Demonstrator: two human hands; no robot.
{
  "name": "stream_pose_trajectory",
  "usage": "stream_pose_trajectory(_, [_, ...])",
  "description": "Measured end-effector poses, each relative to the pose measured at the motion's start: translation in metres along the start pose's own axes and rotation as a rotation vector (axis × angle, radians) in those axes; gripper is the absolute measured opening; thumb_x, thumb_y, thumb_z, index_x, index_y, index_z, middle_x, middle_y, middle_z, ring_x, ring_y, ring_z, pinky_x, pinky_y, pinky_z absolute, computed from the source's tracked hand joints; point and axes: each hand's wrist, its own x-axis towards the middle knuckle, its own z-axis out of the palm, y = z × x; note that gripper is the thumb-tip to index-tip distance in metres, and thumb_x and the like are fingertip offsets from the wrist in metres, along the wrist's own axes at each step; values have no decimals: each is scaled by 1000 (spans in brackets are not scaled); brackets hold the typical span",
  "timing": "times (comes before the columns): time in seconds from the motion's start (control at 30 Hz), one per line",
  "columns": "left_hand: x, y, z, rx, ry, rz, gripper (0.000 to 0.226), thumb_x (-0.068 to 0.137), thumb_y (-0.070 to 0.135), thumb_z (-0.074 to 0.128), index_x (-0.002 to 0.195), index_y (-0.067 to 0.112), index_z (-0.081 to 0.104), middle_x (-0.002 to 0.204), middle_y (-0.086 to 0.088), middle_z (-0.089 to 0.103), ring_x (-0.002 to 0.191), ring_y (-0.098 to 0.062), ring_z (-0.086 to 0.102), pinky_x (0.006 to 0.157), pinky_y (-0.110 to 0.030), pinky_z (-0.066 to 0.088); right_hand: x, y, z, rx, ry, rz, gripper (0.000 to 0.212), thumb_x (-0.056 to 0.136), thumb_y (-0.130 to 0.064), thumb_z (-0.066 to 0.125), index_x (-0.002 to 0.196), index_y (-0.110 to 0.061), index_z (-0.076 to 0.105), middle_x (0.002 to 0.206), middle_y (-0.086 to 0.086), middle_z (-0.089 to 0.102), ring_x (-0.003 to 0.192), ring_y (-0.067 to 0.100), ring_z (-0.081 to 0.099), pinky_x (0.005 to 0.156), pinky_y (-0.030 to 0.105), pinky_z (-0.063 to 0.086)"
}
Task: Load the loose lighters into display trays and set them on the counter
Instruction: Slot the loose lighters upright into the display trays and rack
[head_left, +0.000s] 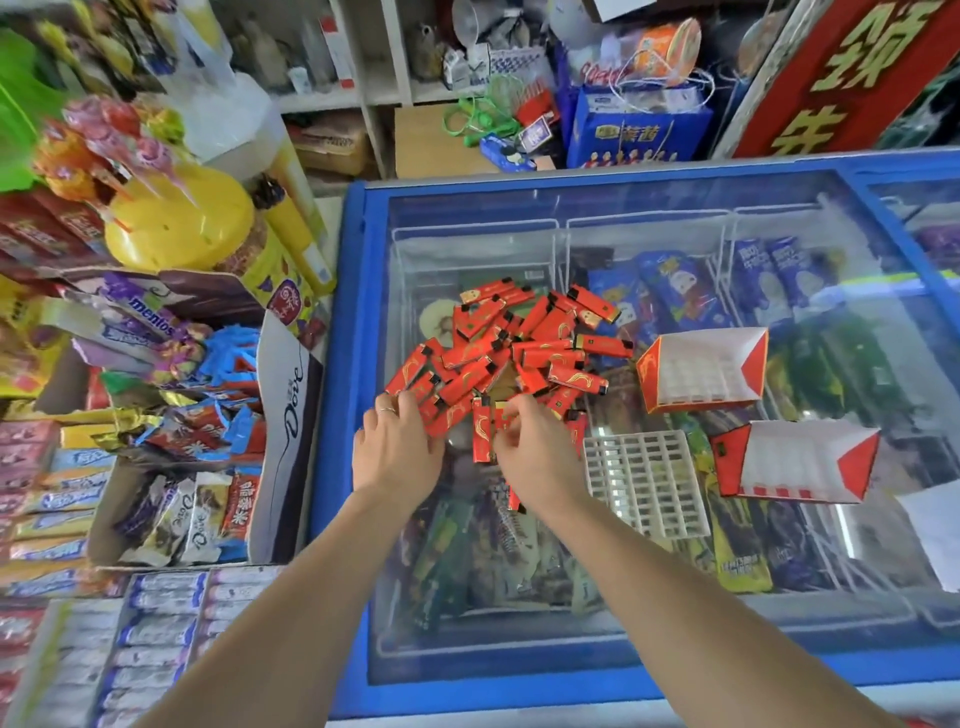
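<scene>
a shop freezer lid (675, 208) holds a heap of lighters (511, 348). the right hand (535, 441) pinches one lighter (482, 431), long axis pointing away; the grid tray (644, 483) lies just right. the left hand (397, 447) rests flat on the heap's near edge.

Red lighters (511, 347) lie heaped on the freezer lid (675, 208), beside two trays (702, 370).

Glossy red plastic lighters (511, 353) heaped on a smooth glass freezer lid (467, 249), beside matt cardboard display trays (702, 370) and a white plastic grid insert (644, 480).
</scene>
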Motion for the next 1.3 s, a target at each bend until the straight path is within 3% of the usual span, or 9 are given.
stream_pose_trajectory(0.37, [14, -11, -8, -73, -58, -14, 51, 93, 42, 69, 124, 13, 42, 126, -12, 50, 100, -34, 62, 78, -46, 52, 15, -15, 8, 4, -34, -4, 27, 96, -14, 58, 123, -13, 58, 106, 0, 64, 89, 15, 61, 77, 37, 56])
stream_pose_trajectory(0.53, [15, -11, -8, -125, -113, -45, 60, 89, 39, 75, 129, 12, 39, 131, -15, 48, 93, -35, 63, 64, -41, 45, 14, -13, 7, -8, -47, 22, 26, 97, -15, 59, 123, -13, 57, 102, -1, 64, 85, 14, 63, 74, 39, 58])
stream_pose_trajectory(0.7, [17, -8, -8, -165, -152, -99, 66, 84, 40, 78, 128, 10, 38, 122, -13, 52, 93, -34, 62, 68, -42, 47, 12, -10, 5, -9, -59, 80, 34, 96, -18, 62, 127, -14, 50, 96, 1, 62, 78, 17, 63, 66, 38, 58])
stream_pose_trajectory(0.83, [20, -6, -8, -198, -198, -151, 68, 82, 41, 78, 128, 8, 41, 119, -12, 54, 97, -34, 63, 73, -43, 52, 11, -11, 7, -34, -71, 96, 31, 93, -21, 65, 118, -13, 50, 98, 5, 60, 76, 22, 61, 58, 33, 45])
stream_pose_trajectory(0.9, [21, -6, -9, -219, -233, -159, 59, 82, 40, 76, 123, 11, 46, 111, -10, 60, 94, -32, 65, 73, -43, 55, 10, -11, 9, -50, -69, 100, 26, 92, -21, 67, 109, -12, 50, 100, 6, 59, 78, 24, 61, 59, 33, 43])
stream_pose_trajectory(1.0, [20, -8, -6, -205, -277, -149, 22, 85, 32, 65, 94, 16, 54, 85, -4, 65, 73, -25, 64, 57, -33, 49, 8, -10, 12, -100, -81, 109, 27, 91, -23, 69, 107, -10, 52, 102, 6, 59, 82, 24, 61, 66, 38, 51])
stream_pose_trajectory(1.07, [17, -8, -3, -177, -272, -144, 18, 89, 30, 60, 85, 17, 48, 79, -1, 60, 69, -22, 60, 54, -30, 42, 6, -10, 14, -141, -75, 109, 28, 90, -25, 69, 107, -10, 53, 102, 6, 60, 83, 23, 62, 68, 39, 54])
stream_pose_trajectory(1.2, [13, -7, 3, -149, -202, -104, 28, 95, 34, 58, 110, 11, 49, 94, -4, 55, 82, -28, 60, 63, -36, 46, 7, -15, 19, -225, -31, 65, 34, 93, -31, 67, 116, -9, 54, 107, 5, 61, 81, 20, 61, 58, 30, 45])
stream_pose_trajectory(1.3, [10, -9, 7, -165, -156, -115, 34, 94, 37, 62, 113, 11, 50, 90, -3, 52, 79, -28, 59, 63, -36, 46, 9, -21, 21, -261, -4, 36, 35, 96, -32, 64, 120, -8, 55, 110, 6, 63, 90, 23, 66, 65, 33, 54])
